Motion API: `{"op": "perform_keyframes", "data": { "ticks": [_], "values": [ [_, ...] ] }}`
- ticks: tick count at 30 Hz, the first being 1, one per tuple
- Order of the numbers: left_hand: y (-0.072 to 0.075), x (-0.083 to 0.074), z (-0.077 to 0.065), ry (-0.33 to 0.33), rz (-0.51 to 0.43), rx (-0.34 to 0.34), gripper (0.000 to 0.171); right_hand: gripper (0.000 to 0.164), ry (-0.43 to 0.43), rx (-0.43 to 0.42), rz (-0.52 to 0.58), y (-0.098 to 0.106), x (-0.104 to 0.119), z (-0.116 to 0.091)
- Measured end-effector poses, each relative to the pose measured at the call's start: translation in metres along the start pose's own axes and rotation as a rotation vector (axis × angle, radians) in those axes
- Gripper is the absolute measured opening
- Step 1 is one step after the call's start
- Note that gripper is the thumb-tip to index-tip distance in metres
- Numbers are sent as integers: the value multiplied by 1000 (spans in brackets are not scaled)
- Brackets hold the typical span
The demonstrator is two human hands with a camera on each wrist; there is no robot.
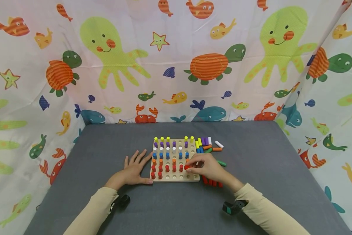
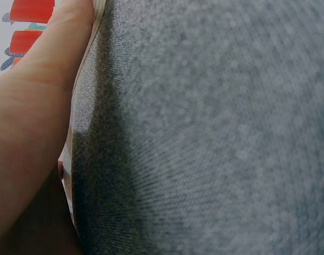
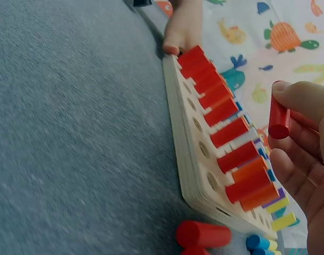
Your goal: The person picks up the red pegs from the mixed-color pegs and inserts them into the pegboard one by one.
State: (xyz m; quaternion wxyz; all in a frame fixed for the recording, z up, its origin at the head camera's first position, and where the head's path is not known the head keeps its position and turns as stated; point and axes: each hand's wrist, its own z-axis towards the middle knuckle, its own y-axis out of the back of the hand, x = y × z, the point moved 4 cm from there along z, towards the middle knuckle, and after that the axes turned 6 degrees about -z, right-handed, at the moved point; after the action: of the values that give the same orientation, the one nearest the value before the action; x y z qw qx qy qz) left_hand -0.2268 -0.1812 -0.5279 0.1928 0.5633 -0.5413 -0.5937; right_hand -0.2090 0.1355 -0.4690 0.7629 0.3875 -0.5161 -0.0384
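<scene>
A light wooden pegboard (image 1: 176, 179) lies on the grey table, with coloured pegs standing in rows. My left hand (image 1: 133, 170) rests on the cloth at the board's left side, fingers spread, its thumb touching the front left corner. My right hand (image 1: 208, 166) is over the board's right side and pinches a red peg (image 3: 279, 114) between thumb and fingers; in the right wrist view the peg is above the board. Red pegs (image 1: 167, 168) fill much of the second row. Two more, including a red peg (image 1: 153, 175), stand at the front row's left end, beside bare holes.
Right of the board lie loose pegs: several red pegs (image 3: 203, 234) near its front corner, a green peg (image 1: 221, 163), an orange peg (image 1: 217, 149), a white peg (image 1: 219, 144), and blue, yellow and purple ones. A patterned curtain (image 1: 164, 111) hangs behind the table (image 1: 170, 209).
</scene>
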Motion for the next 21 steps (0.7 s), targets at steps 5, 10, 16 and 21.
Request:
{"op": "perform_keyframes", "data": {
  "ticks": [5,10,16,21],
  "values": [
    [2,-4,-2,-1,18,-10,116,23,34,0,28,-9,3,0],
    [2,-4,-2,6,26,-10,115,20,7,22,36,-21,1,0],
    [3,-4,-3,1,24,-11,116,19,66,-1,44,-34,7,1],
    [3,-4,-2,-10,11,-15,118,20,56,-9,10,-43,13,3]
  ]
}}
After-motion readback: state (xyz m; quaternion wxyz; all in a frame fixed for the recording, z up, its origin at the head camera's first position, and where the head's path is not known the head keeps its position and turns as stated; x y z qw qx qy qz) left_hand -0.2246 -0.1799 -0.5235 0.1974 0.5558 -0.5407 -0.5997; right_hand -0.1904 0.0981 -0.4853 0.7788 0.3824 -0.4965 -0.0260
